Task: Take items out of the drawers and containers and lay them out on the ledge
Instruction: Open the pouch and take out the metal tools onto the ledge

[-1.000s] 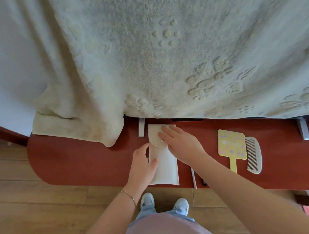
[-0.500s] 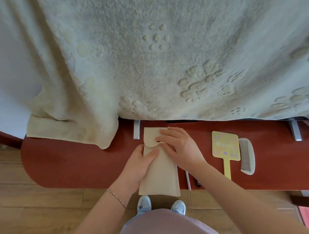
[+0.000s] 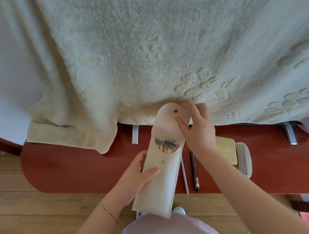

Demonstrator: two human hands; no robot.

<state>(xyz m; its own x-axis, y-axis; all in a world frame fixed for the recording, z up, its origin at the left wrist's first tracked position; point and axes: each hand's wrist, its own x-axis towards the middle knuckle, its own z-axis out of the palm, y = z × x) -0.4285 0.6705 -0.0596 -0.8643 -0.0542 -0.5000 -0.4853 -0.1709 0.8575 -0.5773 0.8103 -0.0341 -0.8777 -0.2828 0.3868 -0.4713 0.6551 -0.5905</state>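
Observation:
A long cream fabric pouch (image 3: 161, 186) is held up over the red-brown ledge (image 3: 71, 169). My left hand (image 3: 136, 175) grips its body from the left side. My right hand (image 3: 197, 128) pinches the snap flap (image 3: 170, 113) and holds it folded back. In the open mouth I see the dark bristles of several makeup brushes (image 3: 166, 145). On the ledge under my right arm lie a thin white stick (image 3: 184, 175) and a dark pencil (image 3: 195, 171).
A yellow hand mirror (image 3: 225, 152) and a white comb (image 3: 243, 157) lie on the ledge to the right. A cream blanket (image 3: 145, 53) hangs over the ledge's back edge. Metal brackets (image 3: 135, 135) stick out below it. Wood floor lies below.
The pouch was lying flat on the ledge with its flap snapped shut. Both hands lifted it and the flap came open, which uncovered the stick and pencil beneath.

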